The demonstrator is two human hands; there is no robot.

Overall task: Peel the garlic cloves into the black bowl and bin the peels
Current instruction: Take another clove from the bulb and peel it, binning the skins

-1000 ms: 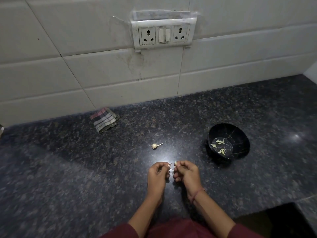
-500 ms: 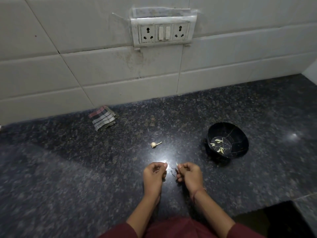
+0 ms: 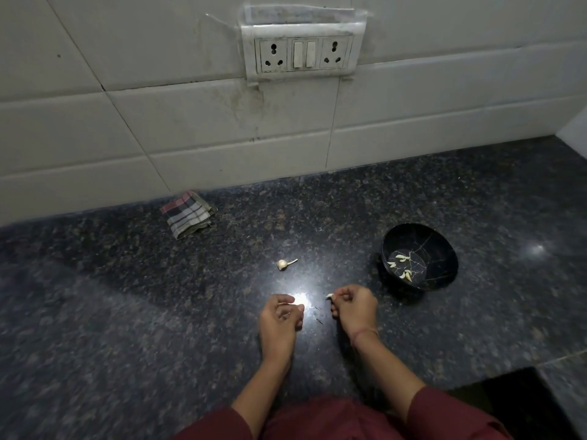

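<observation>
Right hand (image 3: 352, 308) pinches small pale garlic clove (image 3: 330, 295), lower centre of frame. Left hand (image 3: 279, 315) beside it, fingers curled; whether it holds peel, cannot tell. Thin peel scraps (image 3: 317, 315) on dark speckled granite counter (image 3: 127, 312) between hands. Round black bowl (image 3: 413, 236) right of centre, peeled cloves (image 3: 401, 265) inside. Small garlic bulb remnant (image 3: 282, 264) above hands; folded checked cloth (image 3: 187, 214) left of centre by wall.

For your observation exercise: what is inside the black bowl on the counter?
Several pale peeled garlic cloves lie on the floor of the black bowl. The near inner wall is hidden behind its rim.
</observation>
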